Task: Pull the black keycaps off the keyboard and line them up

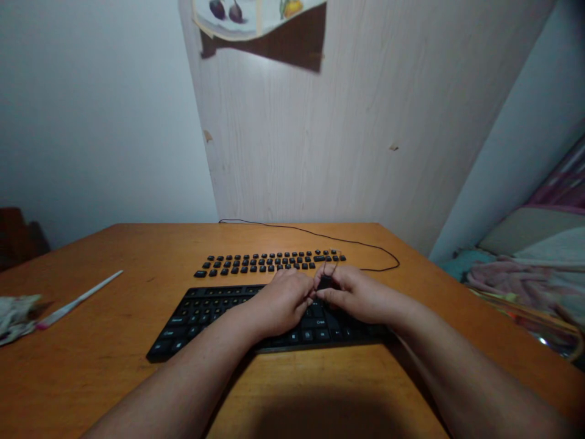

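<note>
A black keyboard (183, 314) lies on the table with several of its key positions bare of caps. Above its right part, my two hands meet at the fingertips. My right hand (361, 296) is closed, pinching a small black keycap (325, 281); a thin wire-like piece (336, 266) sticks up beside it. Against the keycap's left side, my left hand (286, 299) is closed too, its fingertips pressed together; what they grip is hidden. Behind the keyboard, loose black keycaps (262, 262) stand in rows.
A black cable (292, 227) curves along the back of the wooden table (114, 378). On the left lie a white stick-like tool (85, 299) with a pink end and a crumpled cloth (18, 314). Bedding (512, 274) is beyond the table's right edge.
</note>
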Motion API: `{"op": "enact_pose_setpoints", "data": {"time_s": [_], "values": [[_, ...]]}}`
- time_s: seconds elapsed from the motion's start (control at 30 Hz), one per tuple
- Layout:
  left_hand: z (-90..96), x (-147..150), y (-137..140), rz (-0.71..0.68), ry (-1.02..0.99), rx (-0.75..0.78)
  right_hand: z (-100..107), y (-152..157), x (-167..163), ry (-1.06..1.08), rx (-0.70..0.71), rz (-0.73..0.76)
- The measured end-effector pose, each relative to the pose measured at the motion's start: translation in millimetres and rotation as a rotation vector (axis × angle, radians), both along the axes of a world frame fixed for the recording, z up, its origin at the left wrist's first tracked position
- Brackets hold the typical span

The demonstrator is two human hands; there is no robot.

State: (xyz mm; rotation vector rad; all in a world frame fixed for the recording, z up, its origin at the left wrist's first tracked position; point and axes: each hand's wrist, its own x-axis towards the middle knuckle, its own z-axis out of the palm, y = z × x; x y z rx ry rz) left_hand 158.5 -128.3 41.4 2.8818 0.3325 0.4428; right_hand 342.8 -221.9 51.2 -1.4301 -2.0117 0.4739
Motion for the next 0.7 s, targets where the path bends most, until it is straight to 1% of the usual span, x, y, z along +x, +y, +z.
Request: {"op": "enact_pose_setpoints", "data": {"time_s": [0.3, 0.47, 0.7], "values": [[-0.5, -4, -1, 0.013, 0.013, 0.033, 2, -1, -5, -0.02, 0.028, 0.013], [-0.5, -5, -1, 0.027, 0.03, 0.048, 3, -4, -12, -0.046, 0.021, -0.028], [0.0, -5, -1, 0.01, 0.043, 0.06, 6, -5, -15, -0.065, 0.013, -0.014]]}}
